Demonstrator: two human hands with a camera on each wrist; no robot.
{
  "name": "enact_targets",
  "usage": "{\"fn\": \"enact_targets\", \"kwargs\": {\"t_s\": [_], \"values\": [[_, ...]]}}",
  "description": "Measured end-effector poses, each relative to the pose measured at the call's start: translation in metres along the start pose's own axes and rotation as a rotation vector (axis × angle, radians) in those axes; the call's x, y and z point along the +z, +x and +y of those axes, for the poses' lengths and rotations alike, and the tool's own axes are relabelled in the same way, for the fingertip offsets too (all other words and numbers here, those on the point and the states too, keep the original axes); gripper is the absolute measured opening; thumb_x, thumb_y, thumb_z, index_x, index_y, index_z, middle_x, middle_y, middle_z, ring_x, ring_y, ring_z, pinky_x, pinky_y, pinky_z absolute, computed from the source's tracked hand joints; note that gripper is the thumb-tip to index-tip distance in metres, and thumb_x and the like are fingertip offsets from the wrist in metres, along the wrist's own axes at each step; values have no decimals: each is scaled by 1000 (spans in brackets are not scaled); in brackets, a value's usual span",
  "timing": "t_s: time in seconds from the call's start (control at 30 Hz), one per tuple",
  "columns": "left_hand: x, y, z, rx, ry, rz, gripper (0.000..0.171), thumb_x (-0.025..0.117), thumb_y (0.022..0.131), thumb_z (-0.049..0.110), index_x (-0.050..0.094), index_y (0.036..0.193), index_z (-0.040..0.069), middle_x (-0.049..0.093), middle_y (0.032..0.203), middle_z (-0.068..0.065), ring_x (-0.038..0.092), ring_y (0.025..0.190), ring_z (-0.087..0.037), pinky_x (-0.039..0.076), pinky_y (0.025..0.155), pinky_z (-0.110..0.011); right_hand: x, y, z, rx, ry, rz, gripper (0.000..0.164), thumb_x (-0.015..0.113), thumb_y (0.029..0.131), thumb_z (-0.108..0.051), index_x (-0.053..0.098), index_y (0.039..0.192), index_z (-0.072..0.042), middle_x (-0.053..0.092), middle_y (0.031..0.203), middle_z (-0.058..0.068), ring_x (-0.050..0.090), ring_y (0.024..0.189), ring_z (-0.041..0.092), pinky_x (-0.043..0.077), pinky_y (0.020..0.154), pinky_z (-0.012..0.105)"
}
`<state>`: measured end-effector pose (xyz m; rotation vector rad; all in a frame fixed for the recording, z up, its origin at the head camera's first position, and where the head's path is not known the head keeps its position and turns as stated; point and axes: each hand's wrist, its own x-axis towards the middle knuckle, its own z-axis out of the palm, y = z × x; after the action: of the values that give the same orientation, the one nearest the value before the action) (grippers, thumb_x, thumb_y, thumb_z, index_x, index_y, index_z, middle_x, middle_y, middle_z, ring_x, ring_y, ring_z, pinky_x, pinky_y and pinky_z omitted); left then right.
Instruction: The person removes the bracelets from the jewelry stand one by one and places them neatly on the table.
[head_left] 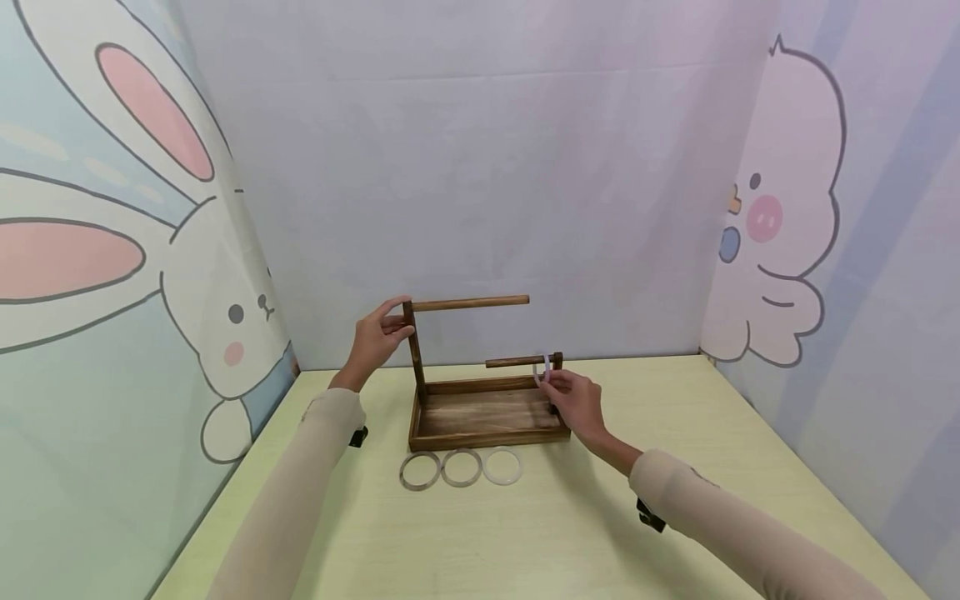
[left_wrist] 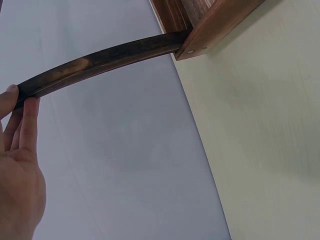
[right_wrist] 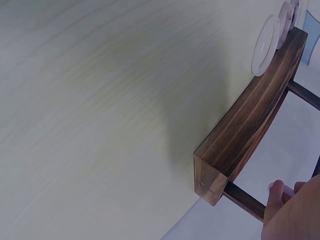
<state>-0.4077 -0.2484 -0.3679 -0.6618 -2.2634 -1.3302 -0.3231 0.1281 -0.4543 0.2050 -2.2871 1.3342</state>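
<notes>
A dark wooden stand (head_left: 487, 438) has a shallow tray base, a tall post at the left with a long upper bar (head_left: 471, 303), and a short post at the right with a lower bar (head_left: 512, 362). At the top of the tall post (left_wrist: 100, 62), my left hand (head_left: 372, 342) grips the wood between thumb and fingers. My right hand (head_left: 581, 405) pinches a pale lavender bangle (head_left: 547, 363), which is around the lower bar close to the short post. In the right wrist view, fingers hide most of this bangle.
In front of the tray, three bangles lie in a row on the pale table (head_left: 480, 542): a greyish-brown one (head_left: 420, 488), another greyish one (head_left: 461, 485) and a whitish one (head_left: 502, 483). A plain curtain (head_left: 480, 183) stands behind, with cartoon-printed panels at both sides.
</notes>
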Motion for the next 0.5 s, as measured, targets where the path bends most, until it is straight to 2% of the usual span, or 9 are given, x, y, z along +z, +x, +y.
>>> {"fn": "enact_targets", "kwargs": {"t_s": [0.13, 0.33, 0.5], "values": [[0, 0, -1, 2, 5, -1, 60, 74, 95, -2, 58, 148, 22, 71, 123, -24, 72, 112, -35, 61, 93, -46, 0, -2, 0, 14, 21, 7, 23, 82, 92, -9, 78, 111, 3, 79, 101, 15, 77, 97, 30, 64, 85, 44], [1, 0, -2, 23, 2, 6, 60, 73, 95, -4, 59, 148, 20, 71, 122, -25, 72, 111, -37, 61, 93, -49, -1, -3, 1, 8, 19, 19, 24, 80, 93, -9, 77, 113, 3, 78, 104, 17, 77, 99, 30, 63, 86, 46], [0, -1, -2, 11, -4, 5, 59, 73, 95, -2, 59, 147, 22, 72, 122, -25, 72, 111, -37, 61, 93, -49, 2, -3, 0, 4, 54, 21, 24, 78, 94, -6, 76, 116, 5, 78, 103, 18, 77, 98, 33, 64, 84, 44]]}}
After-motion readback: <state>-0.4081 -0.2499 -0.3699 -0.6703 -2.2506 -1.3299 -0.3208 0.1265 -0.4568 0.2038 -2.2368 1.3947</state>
